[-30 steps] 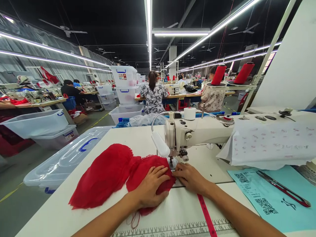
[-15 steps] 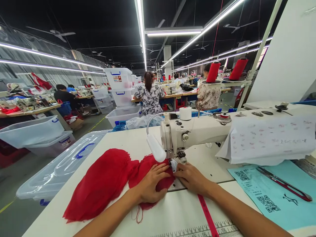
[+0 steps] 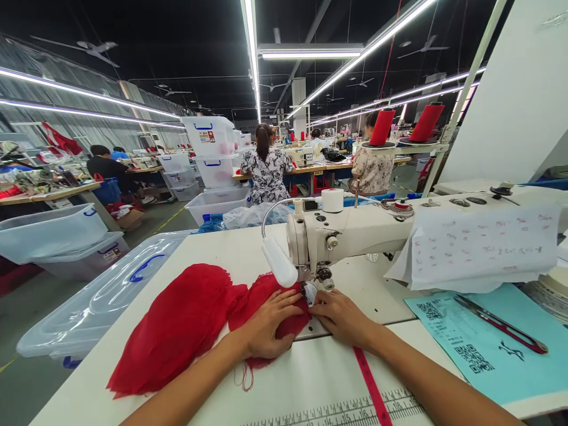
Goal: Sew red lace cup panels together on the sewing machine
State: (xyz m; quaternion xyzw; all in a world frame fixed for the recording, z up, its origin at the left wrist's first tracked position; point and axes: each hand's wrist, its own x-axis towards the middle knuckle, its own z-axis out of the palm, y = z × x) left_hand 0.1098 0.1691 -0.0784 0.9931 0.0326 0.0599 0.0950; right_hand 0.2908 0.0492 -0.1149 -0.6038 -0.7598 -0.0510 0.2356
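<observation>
My left hand lies with fingers outstretched on a red gathered cloth piece beside the needle area of a white sewing machine. A larger bunch of the same red cloth spreads to the left, with loose threads hanging below my hand. Close to the presser foot, my right hand has its fingers curled and pressed together; what they pinch is hidden. From beneath that hand, a narrow red fabric strip runs to the table's front edge. A white lamp partly covers the needle.
Thread snips rest on a blue printed sheet at right. White paper hangs over the machine arm. Red thread cones stand behind. A lidded clear plastic bin borders the table's left. Co-workers sit farther off.
The whole view has shifted slightly to the left and up. Both hands keep nearly the same place at the machine, and the red cloth has hardly moved.
</observation>
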